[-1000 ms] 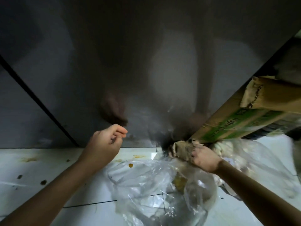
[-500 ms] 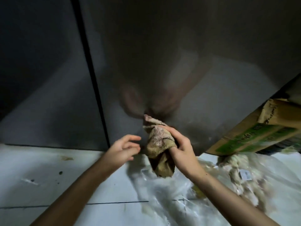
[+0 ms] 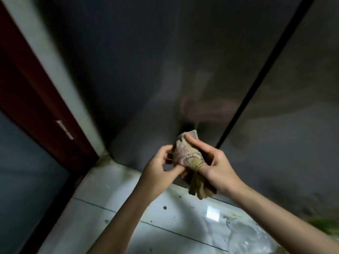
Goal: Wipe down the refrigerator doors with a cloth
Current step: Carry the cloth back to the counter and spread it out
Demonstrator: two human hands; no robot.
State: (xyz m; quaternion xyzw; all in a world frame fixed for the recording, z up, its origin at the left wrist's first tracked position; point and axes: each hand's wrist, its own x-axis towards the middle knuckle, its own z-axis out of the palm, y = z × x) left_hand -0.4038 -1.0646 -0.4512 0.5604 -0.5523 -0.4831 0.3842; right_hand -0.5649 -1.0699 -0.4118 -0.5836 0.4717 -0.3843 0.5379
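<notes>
The cloth [image 3: 187,154], a brownish, worn rag, is bunched up between the two hands in front of the lower part of the left door [image 3: 128,70] of the fridge, just left of the seam [image 3: 256,88]. Whether its top end touches the door cannot be told. The right hand [image 3: 220,167] grips the cloth from the right: its fingers [image 3: 194,143] curl over the upper part of the bundle, and the thumb comes out from under the cloth's lower fold. The left hand [image 3: 159,167] holds the cloth's left edge, with its fingers bent inward and its thumb pressed against the fabric. A loose, darker tail of the cloth hangs below both hands, over the line where the door meets the floor [image 3: 156,213]. The door behind is dark and glossy and shows a dim, blurred reflection of the hands above the cloth. The seam is a thin black line that slants up to the right and parts the left door from the right door [image 3: 293,134]. The floor is of pale tiles with dark specks on them. A crumpled clear bag [image 3: 247,235] lies on it at the lower right, with a blurred green patch [image 3: 326,224] near the edge. To the left of the fridge runs a pale strip [image 3: 45,61] of wall, and beside that a dark red frame [image 3: 33,110] with a small metal fitting [image 3: 65,130] on it.
</notes>
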